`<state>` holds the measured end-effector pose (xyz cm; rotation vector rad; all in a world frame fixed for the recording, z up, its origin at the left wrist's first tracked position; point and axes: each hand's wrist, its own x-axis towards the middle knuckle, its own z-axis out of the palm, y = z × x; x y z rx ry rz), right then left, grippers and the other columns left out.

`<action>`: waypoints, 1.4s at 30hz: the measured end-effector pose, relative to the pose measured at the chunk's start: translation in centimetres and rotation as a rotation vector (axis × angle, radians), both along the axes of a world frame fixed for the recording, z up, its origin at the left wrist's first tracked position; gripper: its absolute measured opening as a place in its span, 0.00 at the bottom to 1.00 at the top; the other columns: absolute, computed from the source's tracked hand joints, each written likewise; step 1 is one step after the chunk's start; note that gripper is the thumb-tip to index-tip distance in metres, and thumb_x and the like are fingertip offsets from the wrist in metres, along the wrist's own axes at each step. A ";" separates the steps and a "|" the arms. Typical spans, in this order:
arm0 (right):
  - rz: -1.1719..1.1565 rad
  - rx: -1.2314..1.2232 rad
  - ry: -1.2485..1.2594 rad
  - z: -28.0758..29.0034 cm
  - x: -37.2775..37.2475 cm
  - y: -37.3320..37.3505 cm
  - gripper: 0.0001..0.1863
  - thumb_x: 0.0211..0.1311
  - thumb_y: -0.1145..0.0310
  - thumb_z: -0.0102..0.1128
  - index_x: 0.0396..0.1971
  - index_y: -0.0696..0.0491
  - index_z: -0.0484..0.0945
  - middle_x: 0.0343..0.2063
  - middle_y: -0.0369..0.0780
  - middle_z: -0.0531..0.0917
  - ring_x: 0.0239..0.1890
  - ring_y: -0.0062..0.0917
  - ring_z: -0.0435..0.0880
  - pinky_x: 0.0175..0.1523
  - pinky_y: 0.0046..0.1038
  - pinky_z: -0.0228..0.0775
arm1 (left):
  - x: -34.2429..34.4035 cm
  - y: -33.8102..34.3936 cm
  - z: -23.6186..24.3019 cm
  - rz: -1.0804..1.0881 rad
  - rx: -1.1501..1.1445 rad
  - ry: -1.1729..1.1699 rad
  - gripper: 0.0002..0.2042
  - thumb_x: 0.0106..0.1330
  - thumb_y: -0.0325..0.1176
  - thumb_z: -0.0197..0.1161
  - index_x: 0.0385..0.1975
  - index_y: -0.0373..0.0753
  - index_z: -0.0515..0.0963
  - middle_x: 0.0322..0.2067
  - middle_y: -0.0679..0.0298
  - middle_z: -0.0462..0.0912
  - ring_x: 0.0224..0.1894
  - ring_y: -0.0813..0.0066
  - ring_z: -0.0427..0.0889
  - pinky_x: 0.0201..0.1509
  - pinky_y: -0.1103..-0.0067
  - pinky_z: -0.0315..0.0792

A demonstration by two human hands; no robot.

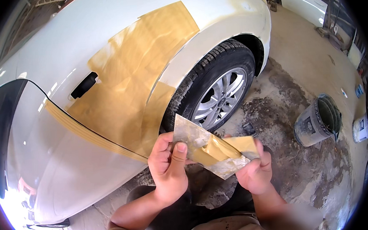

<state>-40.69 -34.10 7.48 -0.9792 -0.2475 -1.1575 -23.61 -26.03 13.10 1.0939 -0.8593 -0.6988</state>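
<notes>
Nearest, the left hand pinches a grey plate at its left end, thumb on the face, while the right hand grips a tan spreader at its right edge. Between the hands, glossy tan paste lies on the plate, against the spreader. The plate looks light and stiff, best held by its bare end; the spreader seems thin, perhaps springy, to be taken by the edge away from the paste, which looks soft and slick. The left fingers are partly behind the plate; the right ones are blurred, their exact hold unclear. Just beyond the hands, a small dark object is hard to identify. Farther off, a wheel stands ahead and a bucket to their right, its bottom hidden; the white car with a tan patch rises ahead-left, cut off by the rim.
</notes>
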 end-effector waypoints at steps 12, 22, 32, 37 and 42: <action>-0.305 0.880 0.113 -3.3 -4.0 -3.9 0.21 0.74 0.65 0.58 0.61 0.59 0.73 0.54 0.40 0.81 0.59 0.29 0.79 0.65 0.35 0.69 | -0.1 -0.3 0.3 0.023 -0.133 0.147 0.10 0.79 0.28 0.51 0.54 0.32 0.66 0.48 0.53 0.82 0.47 0.65 0.86 0.50 0.63 0.84; -1.160 -0.595 0.620 3.9 1.4 1.4 0.19 0.51 0.77 0.63 0.46 0.49 0.88 0.44 0.47 0.86 0.50 0.49 0.84 0.60 0.52 0.68 | -1.3 0.3 -0.8 0.211 -0.190 -0.189 0.09 0.78 0.24 0.49 0.53 0.38 0.61 0.47 0.57 0.79 0.45 0.75 0.80 0.46 0.76 0.77; -1.136 -0.679 0.651 4.5 3.6 1.4 0.22 0.49 0.74 0.66 0.47 0.43 0.89 0.47 0.39 0.84 0.55 0.43 0.79 0.62 0.49 0.63 | -2.4 2.1 0.0 0.247 -0.120 -0.333 0.13 0.77 0.25 0.49 0.54 0.38 0.54 0.35 0.62 0.77 0.31 0.85 0.72 0.31 0.89 0.65; -1.044 -0.756 0.686 3.8 4.8 0.8 0.24 0.46 0.75 0.65 0.47 0.43 0.88 0.47 0.37 0.84 0.53 0.39 0.81 0.62 0.47 0.64 | -0.7 1.9 -0.4 0.339 -0.074 -0.321 0.14 0.77 0.29 0.51 0.55 0.40 0.54 0.28 0.68 0.75 0.24 0.88 0.70 0.26 0.90 0.62; -0.798 -0.839 0.812 1.1 4.6 -1.1 0.22 0.46 0.75 0.65 0.44 0.44 0.88 0.45 0.38 0.86 0.51 0.35 0.84 0.64 0.44 0.65 | 2.8 4.2 -1.3 0.566 -0.307 -0.329 0.15 0.77 0.27 0.51 0.61 0.41 0.63 0.46 0.59 0.81 0.40 0.77 0.80 0.39 0.81 0.76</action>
